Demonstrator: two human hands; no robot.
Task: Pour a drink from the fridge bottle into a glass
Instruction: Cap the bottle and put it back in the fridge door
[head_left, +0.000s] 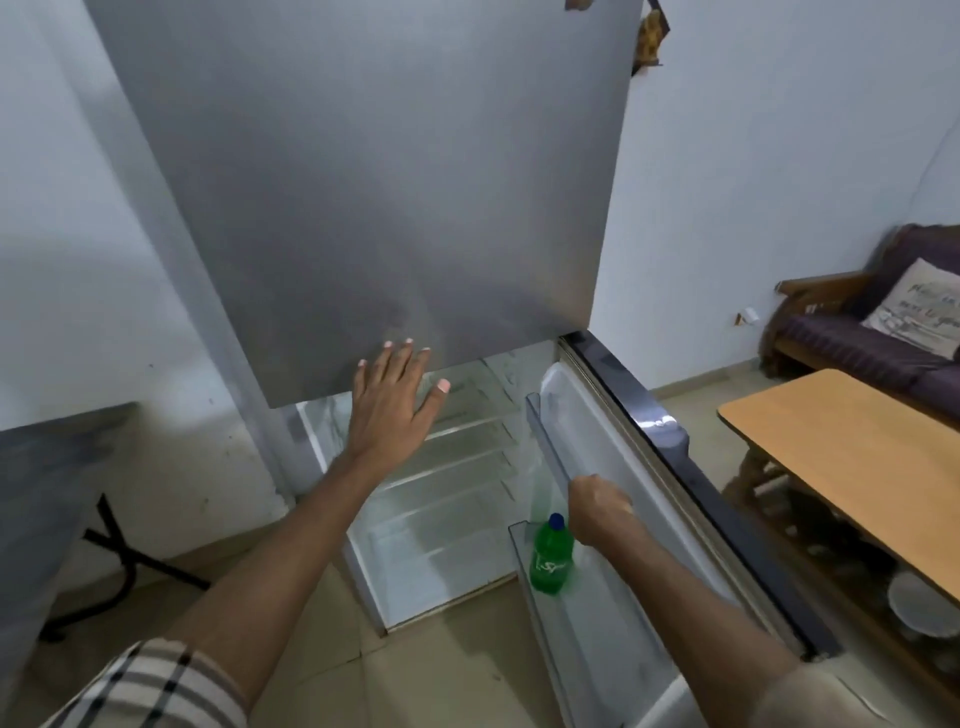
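Observation:
A green bottle with a blue cap stands upright in the lower shelf of the open fridge door. My right hand is just right of the bottle's cap, fingers curled down inside the door; whether it touches the bottle or grips the door I cannot tell. My left hand is spread flat with fingers apart against the lower edge of the grey upper fridge door. The open lower compartment shows bare white shelves. No glass is in view.
A wooden table stands close on the right, with white dishes on a shelf beneath it. Behind it is a purple sofa with a cushion. A dark table with black legs stands at the left. The floor is tiled.

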